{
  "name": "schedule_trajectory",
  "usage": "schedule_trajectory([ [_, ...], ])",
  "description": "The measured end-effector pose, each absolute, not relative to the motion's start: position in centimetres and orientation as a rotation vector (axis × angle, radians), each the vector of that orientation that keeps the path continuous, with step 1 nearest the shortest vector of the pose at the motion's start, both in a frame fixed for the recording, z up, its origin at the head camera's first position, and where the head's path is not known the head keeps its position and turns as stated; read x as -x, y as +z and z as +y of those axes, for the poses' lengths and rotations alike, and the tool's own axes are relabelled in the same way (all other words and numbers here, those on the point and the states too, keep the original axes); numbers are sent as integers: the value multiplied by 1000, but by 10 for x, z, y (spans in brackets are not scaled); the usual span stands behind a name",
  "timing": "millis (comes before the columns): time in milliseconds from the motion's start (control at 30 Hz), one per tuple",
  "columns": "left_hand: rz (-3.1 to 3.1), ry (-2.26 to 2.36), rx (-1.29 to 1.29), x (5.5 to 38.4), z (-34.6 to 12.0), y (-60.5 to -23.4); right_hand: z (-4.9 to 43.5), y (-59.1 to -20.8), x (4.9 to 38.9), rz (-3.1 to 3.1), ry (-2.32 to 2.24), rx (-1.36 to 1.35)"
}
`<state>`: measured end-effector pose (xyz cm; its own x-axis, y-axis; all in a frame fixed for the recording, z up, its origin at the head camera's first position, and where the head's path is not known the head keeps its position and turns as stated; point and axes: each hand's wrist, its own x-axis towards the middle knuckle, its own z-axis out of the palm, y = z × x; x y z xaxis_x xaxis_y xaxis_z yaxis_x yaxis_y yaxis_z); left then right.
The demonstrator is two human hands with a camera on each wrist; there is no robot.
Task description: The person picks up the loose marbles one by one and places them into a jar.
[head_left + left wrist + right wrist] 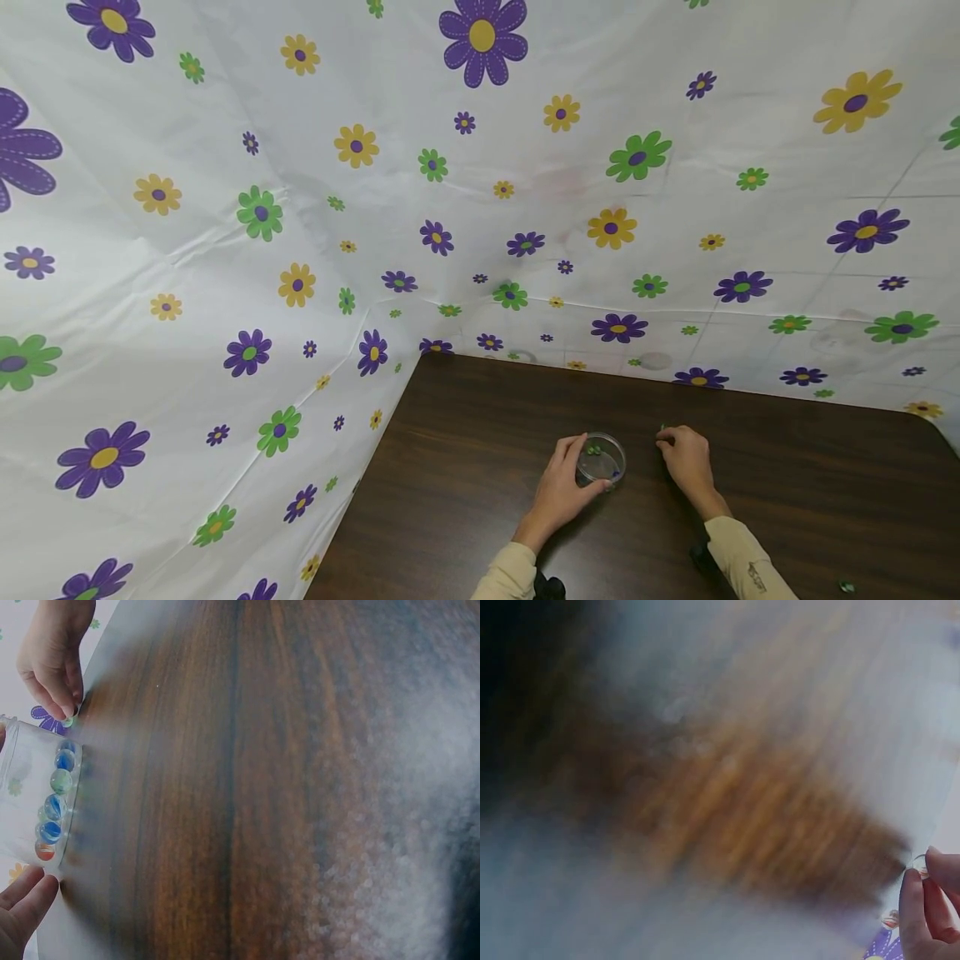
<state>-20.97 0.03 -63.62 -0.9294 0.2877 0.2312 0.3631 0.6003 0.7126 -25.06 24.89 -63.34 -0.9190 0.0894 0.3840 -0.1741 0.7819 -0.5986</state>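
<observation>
A clear round jar (622, 454) stands on the table, with my left hand (561, 490) holding it between thumb and fingers. In the left wrist view, several glass marbles (61, 781), blue, green and orange-red, lie at the bottom of the jar. To the right of the jar, my right hand (690, 462) pinches a small clear marble (920, 863) between thumb and fingertips, close to the tabletop. Another marble (889, 919), with reddish streaks, shows just beyond that hand in the right wrist view.
The dark wooden table (480, 467) meets a white flowered sheet (405, 192) hung behind it and along its left side. A small greenish thing (846, 587) lies near the lower right; its kind is too small to tell.
</observation>
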Motion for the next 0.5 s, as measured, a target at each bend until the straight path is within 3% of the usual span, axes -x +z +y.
schedule_trajectory([
  [500,-2719,-1236,560,211,1,-638,238,-618,246,-2436,944,-88],
])
